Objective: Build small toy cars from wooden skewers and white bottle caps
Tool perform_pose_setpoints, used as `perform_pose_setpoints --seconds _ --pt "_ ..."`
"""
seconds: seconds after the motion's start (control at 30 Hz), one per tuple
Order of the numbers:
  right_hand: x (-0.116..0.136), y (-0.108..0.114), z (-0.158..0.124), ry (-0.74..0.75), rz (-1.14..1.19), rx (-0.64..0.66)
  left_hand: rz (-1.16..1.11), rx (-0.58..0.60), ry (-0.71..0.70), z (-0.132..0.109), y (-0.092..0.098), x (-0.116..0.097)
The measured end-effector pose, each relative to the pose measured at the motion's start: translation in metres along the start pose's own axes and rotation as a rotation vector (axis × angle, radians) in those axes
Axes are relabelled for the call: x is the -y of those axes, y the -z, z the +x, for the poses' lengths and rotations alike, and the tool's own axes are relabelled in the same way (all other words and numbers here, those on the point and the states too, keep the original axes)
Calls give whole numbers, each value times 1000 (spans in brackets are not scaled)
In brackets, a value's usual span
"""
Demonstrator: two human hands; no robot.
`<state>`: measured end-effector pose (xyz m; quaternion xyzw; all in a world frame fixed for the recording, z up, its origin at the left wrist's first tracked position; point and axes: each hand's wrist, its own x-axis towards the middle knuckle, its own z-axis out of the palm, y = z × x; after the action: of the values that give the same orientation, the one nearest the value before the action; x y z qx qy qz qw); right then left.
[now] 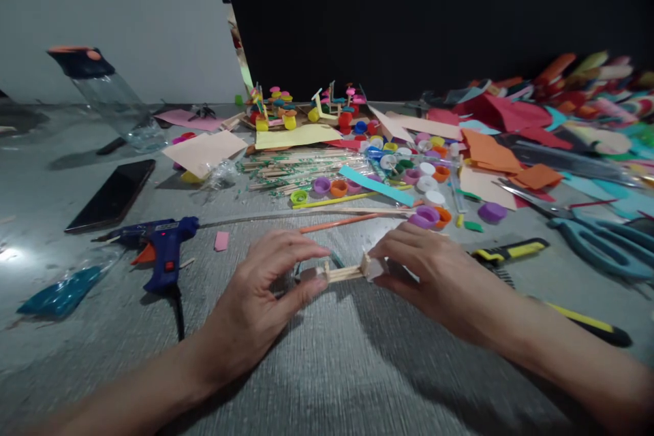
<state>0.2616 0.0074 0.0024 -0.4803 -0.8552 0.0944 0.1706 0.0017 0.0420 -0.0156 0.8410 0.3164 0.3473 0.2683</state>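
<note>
A small frame of pale wooden sticks (346, 274) lies level between my hands at the middle of the table, with a whitish round piece at each end. My left hand (270, 279) pinches its left end between thumb and fingers. At the other end, my right hand (416, 262) grips the whitish piece (377, 267) with its fingertips. Behind the frame, part of a thin dark teal piece (337, 259) shows.
A blue glue gun (167, 252), a phone (112, 194) and a bottle (120, 102) stand or lie left. Coloured caps (424, 216), sticks (301, 167) and paper spread behind. Scissors (603, 238) and a yellow-black cutter (514, 251) lie right.
</note>
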Motion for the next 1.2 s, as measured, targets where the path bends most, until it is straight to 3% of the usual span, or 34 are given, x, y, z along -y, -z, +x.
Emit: perform_pose_setpoints --seconds 0.47,0.63,0.8,1.0,1.2 --pt "-4 -2 -2 9 -28 2 -107 151 93 11 6 0" --pt "0 10 -9 19 -6 -154 100 286 34 7 13 3" --pt "27 29 -2 118 7 -255 192 239 -37 -1 8 7" --pt "56 24 32 96 -139 -118 153 142 -47 -5 -1 3" --pt "57 14 56 91 -233 33 241 82 -63 -7 -8 6"
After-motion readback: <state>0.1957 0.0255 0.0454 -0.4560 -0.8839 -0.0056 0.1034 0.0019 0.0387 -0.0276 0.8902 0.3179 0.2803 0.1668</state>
